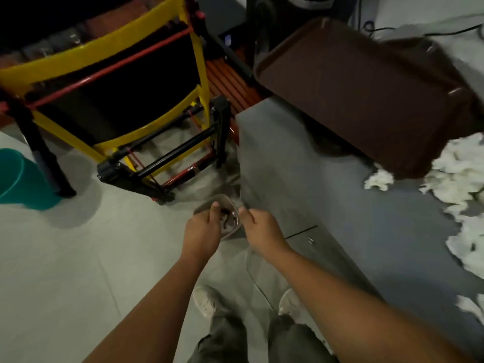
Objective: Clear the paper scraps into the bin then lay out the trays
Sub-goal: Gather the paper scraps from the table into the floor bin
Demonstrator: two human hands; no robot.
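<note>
White paper scraps (pixel 455 176) lie in a loose heap on the right side of the grey bench (pixel 301 163), running down along the right edge of the view. One small clump (pixel 378 179) sits apart from the main heap, just beside the near corner of the brown tray (pixel 366 93). That tray rests on the far part of the bench, set at an angle to you, and its near corner reaches over the edge of the heap. A second dark shape behind it is blurred, so you cannot tell whether it is another tray. The teal bin (pixel 15 176) stands on the tiled floor (pixel 78 258) at the far left, well apart from the scraps and partly hidden by a black frame leg.

Your hands are low in the centre, just off the bench edge and above the floor. Your left hand (pixel 203 231) and your right hand (pixel 259 226) each grip one side of a clear plastic container (pixel 227 205), with the thumbs over its rim. Dark contents show inside; what they are cannot be made out.

A yellow, red and black metal frame (pixel 125 100) stands on the floor beyond your hands, between the bin and the bench. Your light shoes (pixel 207 301) and grey trousers (pixel 225 336) show at the bottom.
</note>
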